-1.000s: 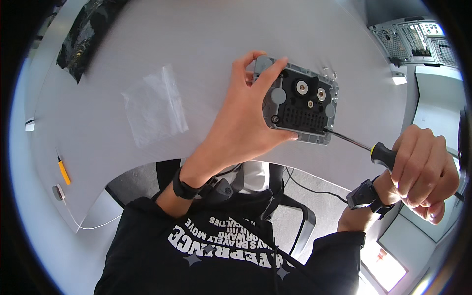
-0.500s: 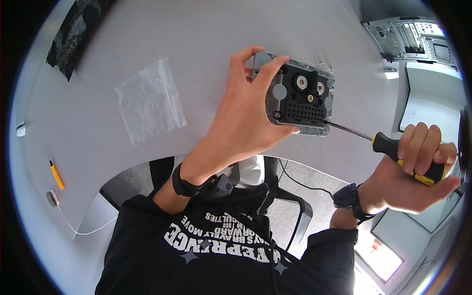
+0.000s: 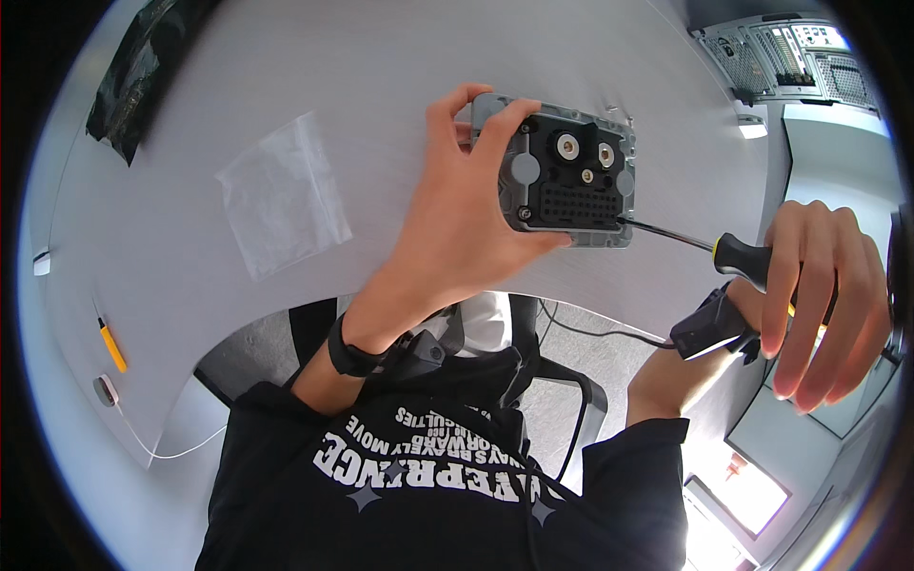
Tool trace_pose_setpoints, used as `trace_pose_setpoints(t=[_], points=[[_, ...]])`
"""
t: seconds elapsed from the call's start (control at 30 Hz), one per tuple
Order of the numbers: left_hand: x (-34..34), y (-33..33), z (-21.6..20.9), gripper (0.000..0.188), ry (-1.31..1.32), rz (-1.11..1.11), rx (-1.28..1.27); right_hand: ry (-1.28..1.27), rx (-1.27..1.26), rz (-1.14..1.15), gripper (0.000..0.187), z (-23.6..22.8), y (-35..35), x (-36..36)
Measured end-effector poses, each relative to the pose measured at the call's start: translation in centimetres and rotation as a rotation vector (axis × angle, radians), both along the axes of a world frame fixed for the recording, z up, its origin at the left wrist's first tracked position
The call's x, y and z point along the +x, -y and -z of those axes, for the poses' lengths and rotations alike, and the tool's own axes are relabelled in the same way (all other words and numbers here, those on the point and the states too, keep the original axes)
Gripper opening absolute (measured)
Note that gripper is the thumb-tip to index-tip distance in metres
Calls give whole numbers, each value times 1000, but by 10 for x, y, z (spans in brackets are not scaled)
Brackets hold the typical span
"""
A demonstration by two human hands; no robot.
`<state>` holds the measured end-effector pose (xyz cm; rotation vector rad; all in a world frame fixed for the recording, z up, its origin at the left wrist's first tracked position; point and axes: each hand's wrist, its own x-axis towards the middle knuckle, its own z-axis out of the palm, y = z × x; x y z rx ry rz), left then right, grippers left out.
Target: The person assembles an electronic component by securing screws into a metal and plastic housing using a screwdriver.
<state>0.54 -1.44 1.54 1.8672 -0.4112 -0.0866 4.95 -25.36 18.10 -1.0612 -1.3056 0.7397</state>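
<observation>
A grey metal box with a black connector face (image 3: 576,200) is tilted up at the table's front half. My left hand (image 3: 452,205) is closed around its left side, thumb along the lower edge and fingers over the upper one. Round metal terminals and a block of small sockets show on the black face. My right hand (image 3: 824,295) is wrapped over the handle of a black-and-yellow screwdriver (image 3: 741,260), its fingers long over the grip. The screwdriver's shaft reaches left to the box's lower right corner; its tip is at a dark corner hole, and whether a screw sits there is hidden.
Small screw-like pieces (image 3: 619,116) lie just behind the box. To the left lies a clear zip bag (image 3: 286,200), with a black plastic bag (image 3: 143,76) beyond. A thin yellow-handled tool (image 3: 112,347) and a small corded device (image 3: 105,390) lie far left. A perforated metal case (image 3: 790,67) stands back right.
My right hand has rolled around the screwdriver's handle, from palm-up with curled fingers to back-of-hand up. The box, with my left hand on it, has shifted slightly left.
</observation>
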Motion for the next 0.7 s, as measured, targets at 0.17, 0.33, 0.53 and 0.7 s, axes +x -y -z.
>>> trace_pose_setpoints(t=[0.17,0.33,0.53,0.7], points=[[0,1,-3,95,-32,7,-7,-26,-96,-245,22,-7,-8,17],[0,-1,-6,94,-18,-9,15,58,-374,76,13,-34,-16,18],[0,1,-5,93,9,10,-6,-221,144,-266,22,18,-21,21],[3,1,-4,94,9,20,-18,-174,129,7,30,19,-27,1]])
